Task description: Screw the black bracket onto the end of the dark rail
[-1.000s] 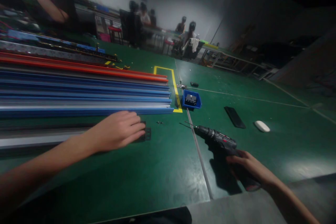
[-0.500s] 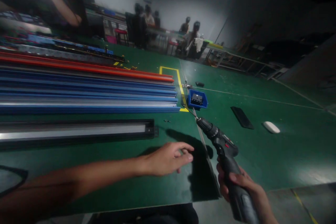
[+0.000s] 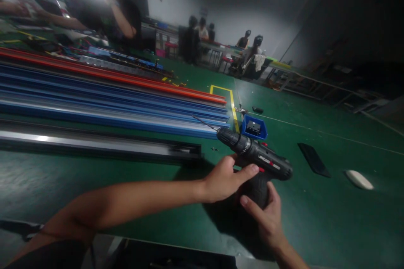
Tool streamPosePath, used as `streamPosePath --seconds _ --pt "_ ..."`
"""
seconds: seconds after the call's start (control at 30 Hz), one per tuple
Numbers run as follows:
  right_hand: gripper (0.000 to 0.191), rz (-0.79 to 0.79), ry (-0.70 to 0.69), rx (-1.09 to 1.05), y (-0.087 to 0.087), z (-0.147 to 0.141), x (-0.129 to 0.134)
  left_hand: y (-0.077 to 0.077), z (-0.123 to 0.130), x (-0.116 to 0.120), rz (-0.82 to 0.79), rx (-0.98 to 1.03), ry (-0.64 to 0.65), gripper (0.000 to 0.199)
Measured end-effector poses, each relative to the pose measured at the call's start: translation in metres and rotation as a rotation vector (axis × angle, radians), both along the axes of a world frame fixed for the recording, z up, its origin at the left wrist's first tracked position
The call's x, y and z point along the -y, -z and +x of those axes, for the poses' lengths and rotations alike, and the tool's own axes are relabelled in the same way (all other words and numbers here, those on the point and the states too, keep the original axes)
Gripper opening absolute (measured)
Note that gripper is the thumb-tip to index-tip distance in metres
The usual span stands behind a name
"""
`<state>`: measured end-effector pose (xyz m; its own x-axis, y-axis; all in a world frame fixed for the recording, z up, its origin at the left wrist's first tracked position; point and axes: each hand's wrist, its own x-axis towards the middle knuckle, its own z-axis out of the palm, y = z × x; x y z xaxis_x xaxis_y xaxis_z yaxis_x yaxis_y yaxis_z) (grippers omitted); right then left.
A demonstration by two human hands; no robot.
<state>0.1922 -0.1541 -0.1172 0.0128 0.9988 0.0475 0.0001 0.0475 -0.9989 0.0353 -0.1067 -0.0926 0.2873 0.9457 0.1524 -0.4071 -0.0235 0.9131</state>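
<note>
A black cordless drill (image 3: 257,155) with a long thin bit points up and left over the green table. My right hand (image 3: 268,218) is closed round the lower part of its handle. My left hand (image 3: 229,178) grips the drill below the body, its thumb lying by the red switch and its other fingers partly hidden behind the tool. Left of the drill lies a black channel (image 3: 126,148) with a pale inner strip. A few small screws (image 3: 214,149) rest on the table between the channel's end and the drill's front.
Blue rails (image 3: 126,105) and an orange-red rail (image 3: 151,79) lie lengthwise at the left. Behind the drill stands a blue bin (image 3: 265,130) holding black parts. A flat black piece (image 3: 314,159) and a white oval object (image 3: 360,180) lie rightward. Co-workers sit farther back.
The drill has come left and up in my right hand, turning more level. My left hand, free of it before, now has hold of it. The view has shifted leftward.
</note>
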Motion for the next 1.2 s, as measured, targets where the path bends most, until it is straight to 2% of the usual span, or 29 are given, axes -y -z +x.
streamPosePath --seconds 0.17,0.33,0.4,0.53,0.6,0.67,0.8,0.93,1.03,1.13,1.2 --pt "0.047 0.133 -0.104 0.074 -0.003 0.002 -0.029 -0.003 -0.009 -0.01 -0.028 0.052 0.0 0.054" --pt "0.046 0.207 -0.179 0.105 -0.003 -0.001 -0.046 -0.006 -0.011 -0.012 0.007 0.042 -0.09 0.056" --pt "0.046 0.22 -0.194 0.104 -0.002 -0.002 -0.05 -0.004 -0.012 -0.014 0.029 0.047 -0.082 0.055" --pt "0.046 0.221 -0.219 0.113 0.001 -0.001 -0.058 0.006 -0.015 -0.021 0.041 -0.006 -0.172 0.06" --pt "0.048 0.207 -0.245 0.097 0.003 0.0 -0.062 0.01 -0.017 -0.025 0.042 -0.002 -0.176 0.059" --pt "0.047 0.152 -0.274 0.04 0.003 0.001 -0.063 0.01 -0.018 -0.029 0.038 0.03 -0.135 0.059" --pt "0.035 -0.072 -0.423 -0.173 0.001 -0.004 -0.06 0.006 -0.02 -0.032 -0.036 0.062 0.03 0.072" --pt "0.031 -0.165 -0.506 -0.29 -0.002 -0.009 -0.06 0.007 -0.02 -0.031 -0.097 0.085 0.047 0.071" --pt "0.033 -0.308 -0.587 -0.33 -0.002 -0.006 -0.064 0.013 -0.018 -0.027 -0.13 0.081 0.071 0.071" --pt "0.046 -0.496 -0.721 -0.334 -0.002 -0.001 -0.069 0.02 -0.015 -0.022 -0.153 0.062 0.156 0.079" --pt "0.048 -0.531 -0.767 -0.327 0.0 0.003 -0.072 0.023 -0.013 -0.02 -0.145 0.014 0.222 0.079"
